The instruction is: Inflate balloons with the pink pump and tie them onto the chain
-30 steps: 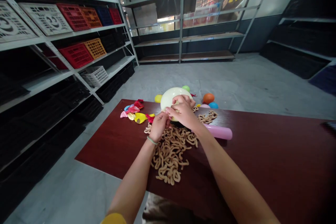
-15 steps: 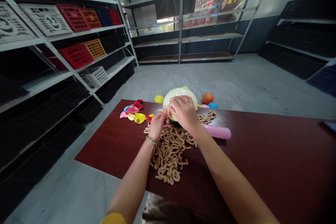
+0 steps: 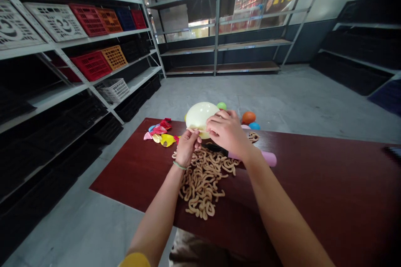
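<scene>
A pale cream, inflated balloon [image 3: 202, 114] is just beyond my fingertips, above the table's far edge. My left hand [image 3: 188, 146], with a green band on its wrist, is closed in a pinch at the balloon's near side, around its neck end. My right hand [image 3: 228, 131] bends its fingers against the balloon's right side, gripping near the neck; the exact grip is partly hidden. Below lies a heap of tan, curled, noodle-like pieces [image 3: 203, 183]. A pink tube with a black end, resembling a balloon pump [image 3: 268, 159], rests partly behind my right forearm.
Flat coloured balloons [image 3: 161, 131] lie at the table's far left. Beyond the far edge show an orange balloon [image 3: 249, 117], a blue balloon [image 3: 255, 126] and a green balloon [image 3: 222, 106]. Shelves with plastic crates [image 3: 92, 64] stand left. A dark object [image 3: 395, 152] is at far right.
The cream balloon has shifted left. My right hand has moved right, away from my left hand, uncovering the pump's black end. My left hand stays nearly in place.
</scene>
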`<state>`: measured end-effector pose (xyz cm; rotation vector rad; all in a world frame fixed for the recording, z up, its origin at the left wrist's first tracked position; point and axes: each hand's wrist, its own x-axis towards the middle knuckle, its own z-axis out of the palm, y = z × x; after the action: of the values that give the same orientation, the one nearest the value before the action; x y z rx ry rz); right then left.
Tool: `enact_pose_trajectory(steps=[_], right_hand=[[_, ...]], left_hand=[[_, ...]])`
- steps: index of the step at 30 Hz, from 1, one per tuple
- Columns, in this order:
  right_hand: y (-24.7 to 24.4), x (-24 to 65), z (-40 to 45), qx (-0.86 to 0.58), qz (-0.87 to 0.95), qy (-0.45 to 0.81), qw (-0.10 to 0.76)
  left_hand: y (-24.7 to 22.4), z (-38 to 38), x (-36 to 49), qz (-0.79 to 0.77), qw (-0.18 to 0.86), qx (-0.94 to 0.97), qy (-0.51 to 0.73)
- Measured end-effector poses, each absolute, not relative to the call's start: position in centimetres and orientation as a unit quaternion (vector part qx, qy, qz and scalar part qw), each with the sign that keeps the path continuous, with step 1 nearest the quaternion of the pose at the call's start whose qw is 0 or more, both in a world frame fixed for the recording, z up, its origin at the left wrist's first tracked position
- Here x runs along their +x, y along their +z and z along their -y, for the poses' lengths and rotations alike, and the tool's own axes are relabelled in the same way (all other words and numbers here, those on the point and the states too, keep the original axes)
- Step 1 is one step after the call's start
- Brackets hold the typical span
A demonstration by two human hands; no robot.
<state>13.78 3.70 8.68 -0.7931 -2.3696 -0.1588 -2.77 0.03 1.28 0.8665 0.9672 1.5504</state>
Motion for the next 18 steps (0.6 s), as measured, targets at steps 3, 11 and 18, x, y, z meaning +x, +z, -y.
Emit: enact_pose_trajectory(steps=[3,11,18], right_hand=[[8.8,14.1,-3.7,-0.307,0.898,-0.001,0.315],[6.6,13.0,-5.0,-0.31,0.898,0.014,0.312],[5.9,12.5,-5.2,-0.305,0.907,-0.007,0.29]], left_hand=[[1.0,-0.1,-2.8,-0.423,0.514,0.399,0.63],[0.9,0.3,-2.6,-0.474,0.427,0.516,0.571],[0.8,1.0,-2.5,-0.534,0.326,0.541,0.562]])
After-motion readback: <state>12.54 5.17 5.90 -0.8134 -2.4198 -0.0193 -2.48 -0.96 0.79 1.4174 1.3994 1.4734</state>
